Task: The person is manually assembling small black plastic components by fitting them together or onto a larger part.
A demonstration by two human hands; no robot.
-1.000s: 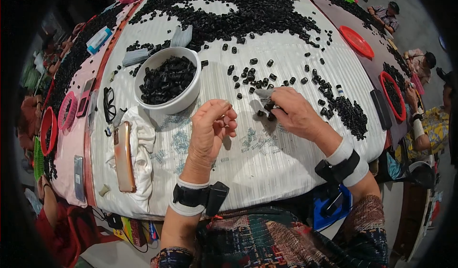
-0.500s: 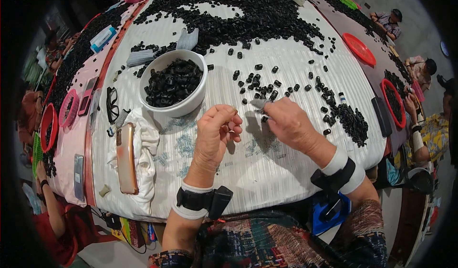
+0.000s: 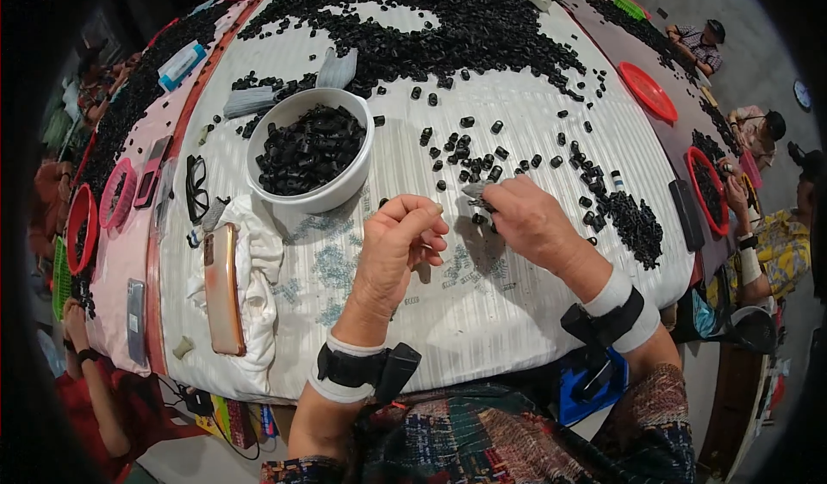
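Note:
My left hand [image 3: 401, 247] is above the white cloth to the right of the bowl, its thumb and index finger pressed together. Whatever they pinch, if anything, is too small to make out. Farther right, my right hand [image 3: 536, 226] reaches down at the near edge of the loose small black plastic pieces [image 3: 465, 164]. A grey finger cover [image 3: 474, 191] shows at its fingertips, which are closed and partly hidden. A white bowl [image 3: 312, 200] heaped with black pieces [image 3: 310, 150] stands left of my hands.
A big heap of black pieces [image 3: 413, 45] spreads across the far side. A smaller pile of thin black parts [image 3: 636, 226] lies right. Phone [image 3: 226, 290], white rag [image 3: 263, 269] and eyeglasses [image 3: 197, 189] lie left. Co-workers sit along both side tables, with red baskets [image 3: 646, 92].
My left hand has shifted slightly right, and a black piece shows near the bowl where it was. My right hand has moved slightly right, its fingers still closed.

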